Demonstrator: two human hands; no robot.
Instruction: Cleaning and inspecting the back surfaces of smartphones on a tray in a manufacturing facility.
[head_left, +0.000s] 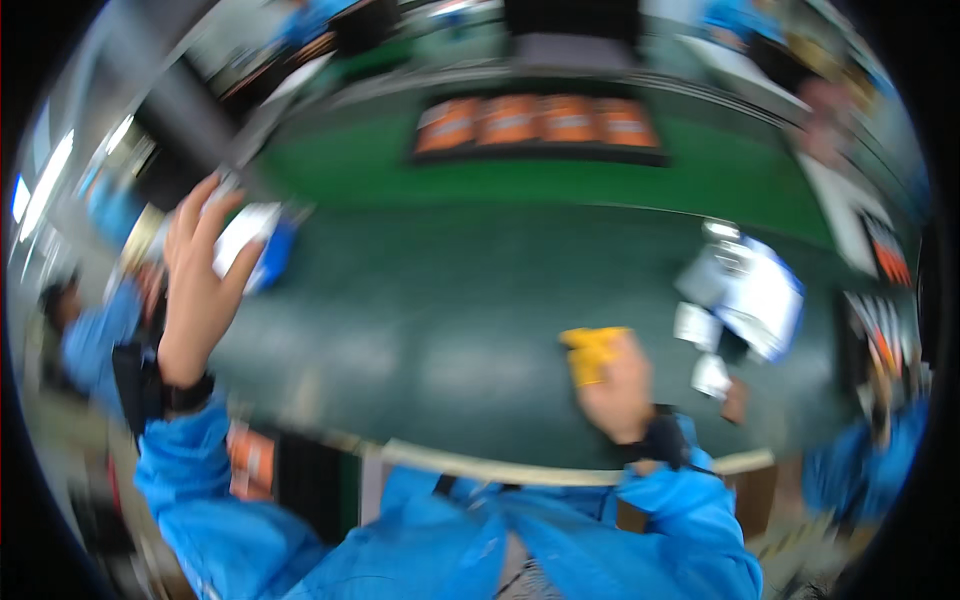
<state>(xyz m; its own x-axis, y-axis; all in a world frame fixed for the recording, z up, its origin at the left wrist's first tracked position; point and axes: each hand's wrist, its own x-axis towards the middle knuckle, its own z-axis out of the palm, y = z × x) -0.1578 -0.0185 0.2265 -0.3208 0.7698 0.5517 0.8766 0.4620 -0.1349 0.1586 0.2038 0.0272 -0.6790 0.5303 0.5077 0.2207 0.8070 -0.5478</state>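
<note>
Left hand raised, fingers spread, beside white-and-blue packet; right hand clasps blurred yellow item over worktop, right of centre; small white packets and blue-edged bag lie to its right; black tray, orange packs beyond

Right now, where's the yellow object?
Head view, right of centre: the yellow object is in the right hand, over the green tabletop, left of the white packets.

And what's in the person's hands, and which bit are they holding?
The right hand holds a yellow thing by its right side; it's too blurry to tell what it is. The left hand looks empty.
</note>
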